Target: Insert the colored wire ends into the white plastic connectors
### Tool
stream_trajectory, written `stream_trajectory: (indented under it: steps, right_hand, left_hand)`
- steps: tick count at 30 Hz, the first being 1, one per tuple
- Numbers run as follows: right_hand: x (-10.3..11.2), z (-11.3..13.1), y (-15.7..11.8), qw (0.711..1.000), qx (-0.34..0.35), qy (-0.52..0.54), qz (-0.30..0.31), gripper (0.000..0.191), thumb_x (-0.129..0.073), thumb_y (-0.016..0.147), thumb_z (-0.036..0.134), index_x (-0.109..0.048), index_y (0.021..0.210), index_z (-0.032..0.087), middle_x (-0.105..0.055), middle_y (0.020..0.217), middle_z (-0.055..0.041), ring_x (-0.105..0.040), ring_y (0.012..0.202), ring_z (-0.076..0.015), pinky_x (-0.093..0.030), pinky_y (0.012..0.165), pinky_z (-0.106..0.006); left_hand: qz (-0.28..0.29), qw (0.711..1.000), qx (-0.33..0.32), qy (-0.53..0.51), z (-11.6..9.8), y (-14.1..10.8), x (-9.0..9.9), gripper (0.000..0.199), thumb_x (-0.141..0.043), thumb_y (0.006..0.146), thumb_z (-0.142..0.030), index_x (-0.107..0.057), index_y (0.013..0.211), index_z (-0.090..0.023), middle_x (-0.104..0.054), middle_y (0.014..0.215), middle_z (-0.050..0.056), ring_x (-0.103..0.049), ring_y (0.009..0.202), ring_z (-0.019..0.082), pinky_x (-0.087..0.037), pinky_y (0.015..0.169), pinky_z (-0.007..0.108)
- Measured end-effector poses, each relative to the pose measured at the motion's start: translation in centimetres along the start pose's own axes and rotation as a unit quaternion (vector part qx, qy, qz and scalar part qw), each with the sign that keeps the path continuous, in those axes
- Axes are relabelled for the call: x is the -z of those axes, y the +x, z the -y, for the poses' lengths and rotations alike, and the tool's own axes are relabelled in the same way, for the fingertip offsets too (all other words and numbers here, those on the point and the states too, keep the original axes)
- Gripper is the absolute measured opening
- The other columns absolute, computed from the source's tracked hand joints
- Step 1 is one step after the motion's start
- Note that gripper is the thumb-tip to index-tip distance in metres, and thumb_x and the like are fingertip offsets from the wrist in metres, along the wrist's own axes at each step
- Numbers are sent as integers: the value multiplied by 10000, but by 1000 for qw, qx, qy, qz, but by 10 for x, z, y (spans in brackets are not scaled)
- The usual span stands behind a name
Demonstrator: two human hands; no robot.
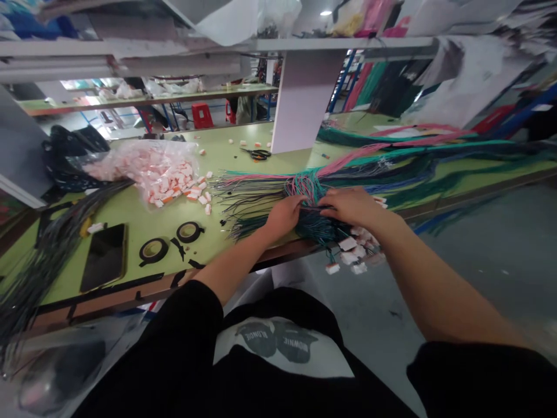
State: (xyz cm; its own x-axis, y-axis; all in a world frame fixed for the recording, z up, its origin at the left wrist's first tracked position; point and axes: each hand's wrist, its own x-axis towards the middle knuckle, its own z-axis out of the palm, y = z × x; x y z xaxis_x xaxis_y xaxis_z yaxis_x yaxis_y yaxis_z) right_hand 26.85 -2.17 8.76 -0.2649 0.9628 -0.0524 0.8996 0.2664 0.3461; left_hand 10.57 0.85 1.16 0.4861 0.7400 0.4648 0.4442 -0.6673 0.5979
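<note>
- Smooth green counter [217, 158]; crinkled clear bag [126, 154] of blocky connectors [174, 181], far left.
- Slender wires [304, 186] bunched along near edge.
- Left hand [282, 216], right hand [351, 206]: fingers [333, 201] half-curled on wires; grip: cannot tell.

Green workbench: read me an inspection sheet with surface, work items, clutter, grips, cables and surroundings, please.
Surface: green tabletop, black tape strips along its front edge.
Work items: wire bundle between the hands; white connectors hang past the front edge; a clear bag of white-and-orange connectors sits left, some spilled out.
Clutter: phone, screen dark; two black tape rolls; scissors near the upright panel.
Grips: left hand and right hand both at the bundle; how tightly they close is unclear.
Cables: grey wires at far left; pink, green and blue strands trail right.
Surroundings: loaded shelf overhead, red stool behind.
</note>
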Motion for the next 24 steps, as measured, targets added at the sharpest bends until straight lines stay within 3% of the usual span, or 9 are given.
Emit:
stream_trajectory:
  steps: [4,7,12,14,16,20,24]
  right_hand:
    - [8,-6,3,999,-27,0,-39,244,-501,802,338,-692,913,235,-668,999,-82,-545,967,-244,-329,719,-334]
    - [13,-13,5,997,-72,18,-14,278,-446,821,317,-695,933,264,-673,1021,-72,-552,955,-234,-337,713,-336]
    - [14,-12,7,986,-161,2,45,298,-453,829,277,-705,982,234,-631,1126,-150,-534,1005,-301,-325,738,-408]
    - [18,-5,9,987,-159,12,26,317,-449,826,242,-687,1028,192,-610,1147,-179,-532,1015,-314,-331,750,-418]
    - [24,3,12,990,-129,52,-38,347,-440,823,231,-650,1085,145,-597,1157,-190,-533,1021,-296,-350,779,-399]
    - [36,22,16,964,-3,203,-172,334,-438,815,249,-643,1051,131,-633,1046,-128,-542,988,-214,-377,837,-307]
    - [34,38,16,928,26,273,-252,305,-426,814,259,-646,1002,165,-649,949,-84,-557,900,-201,-398,806,-313]
  left_hand:
    - [-6,995,-40,94,1,-5,-3,409,-430,867,-307,-499,1236,-144,-500,1320,108,-417,1256,197,-280,1073,347]
    - [59,987,-68,134,3,-8,-13,610,-476,833,-441,-370,1346,-130,-342,1436,131,-250,1360,221,-206,1107,385]
    - [165,972,-45,162,6,-9,-24,694,-410,840,-515,-245,1407,-150,-248,1480,123,-179,1384,224,-183,1109,426]
    - [180,968,-39,171,5,-10,-25,699,-394,838,-529,-238,1409,-156,-255,1478,122,-163,1388,228,-162,1113,441]
    - [189,966,-30,173,5,-10,-26,721,-404,824,-547,-247,1404,-147,-264,1473,131,-156,1389,242,-148,1114,456]
    - [155,982,-29,106,10,-7,-27,706,-418,826,-522,-264,1385,-119,-266,1465,164,-184,1381,247,-188,1108,441]
    - [33,998,-39,-36,22,8,-15,547,-434,849,-370,-347,1338,-140,-418,1380,149,-337,1319,211,-266,1089,381]
